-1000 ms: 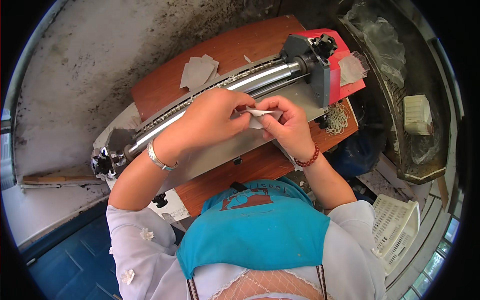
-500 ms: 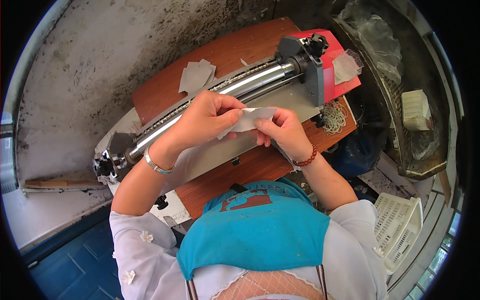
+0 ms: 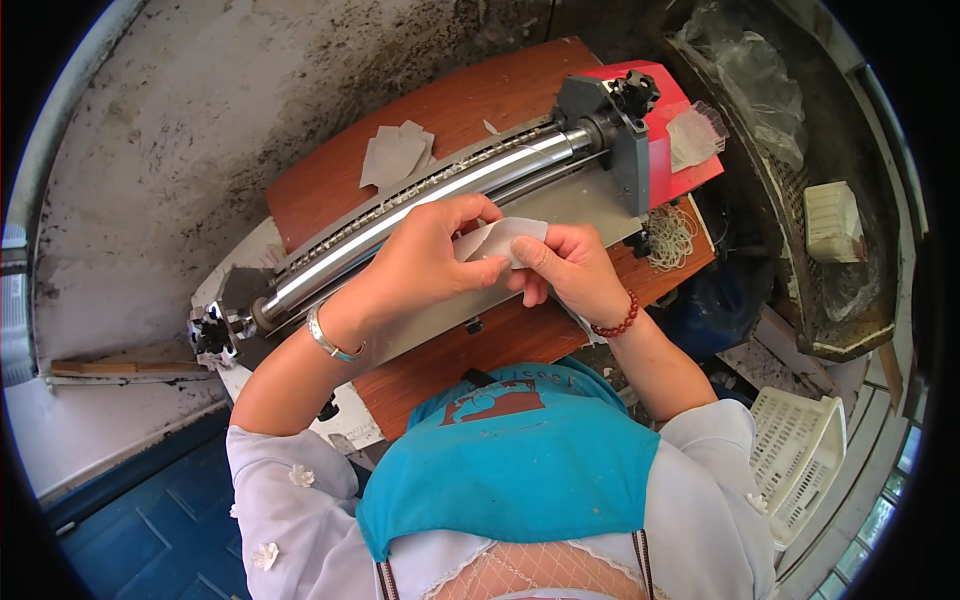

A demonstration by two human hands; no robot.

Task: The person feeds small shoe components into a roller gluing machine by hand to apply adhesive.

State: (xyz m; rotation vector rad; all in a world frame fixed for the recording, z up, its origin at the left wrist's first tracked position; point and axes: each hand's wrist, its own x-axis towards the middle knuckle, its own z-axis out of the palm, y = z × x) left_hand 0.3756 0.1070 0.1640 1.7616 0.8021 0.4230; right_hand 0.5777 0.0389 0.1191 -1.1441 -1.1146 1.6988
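In front of my chest, above the roller machine, both hands are on a small pale paper-like sheet [image 3: 517, 235]. My right hand [image 3: 580, 275] pinches it, thumb on top and fingers beneath. My left hand [image 3: 425, 255] curls around the other end, with its thumb at the lower edge and its index finger at the upper edge. The sheet is bent, and a flap of it shows between my left fingers. Whether it is one layer or more I cannot tell. Just beyond lies the shiny metal roller [image 3: 480, 180] of the machine.
Several loose pale sheets [image 3: 396, 155] lie on the brown wooden table [image 3: 330, 180] behind the roller. A red machine housing [image 3: 655, 85] bears a clear plastic piece [image 3: 695, 137]. Tangled pale loops [image 3: 670, 237] sit at the table's right edge. A white plastic basket [image 3: 797, 455] stands lower right.
My left thumb has shifted down off the sheet's face to its lower edge, and my left fingers have spread wider around it. The sheet has bent more. My right hand keeps its pinch.
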